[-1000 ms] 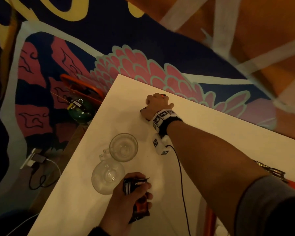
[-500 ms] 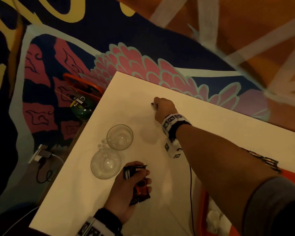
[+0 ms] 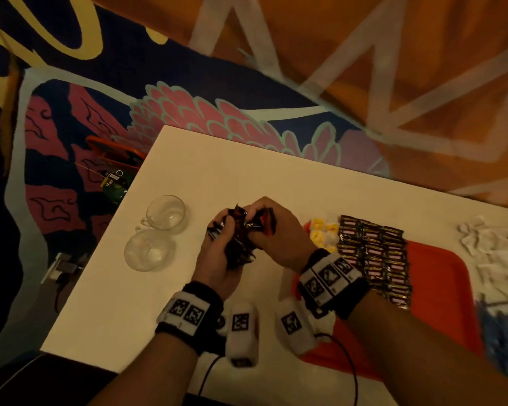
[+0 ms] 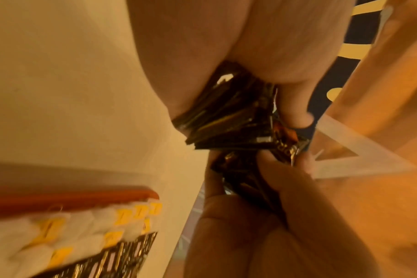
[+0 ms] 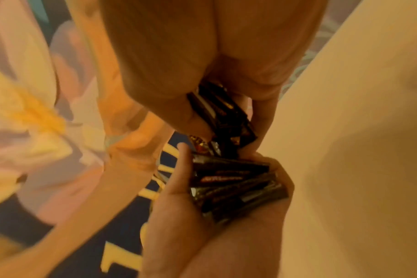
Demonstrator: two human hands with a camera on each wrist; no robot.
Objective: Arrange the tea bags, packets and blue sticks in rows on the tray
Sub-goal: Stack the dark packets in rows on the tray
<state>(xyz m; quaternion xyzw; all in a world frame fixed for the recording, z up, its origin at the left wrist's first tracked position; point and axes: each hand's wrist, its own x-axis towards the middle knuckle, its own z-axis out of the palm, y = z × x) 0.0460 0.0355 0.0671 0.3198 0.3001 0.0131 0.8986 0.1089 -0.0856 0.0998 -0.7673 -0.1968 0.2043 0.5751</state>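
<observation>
Together the left hand (image 3: 217,265) and right hand (image 3: 279,244) keep a clenched grip on a crinkled bunch of glossy dark packets (image 3: 241,238) above the white tabletop (image 3: 217,171). Beside them, the red tray (image 3: 440,276) holds neat rows of packets (image 3: 375,256) and yellow-tagged tea bags (image 3: 320,232).

Black wristbands (image 3: 188,312) carry white blocks with square black-and-white markers; white camera pods (image 3: 242,329) hang below, trailing thin black cables (image 3: 352,373).
</observation>
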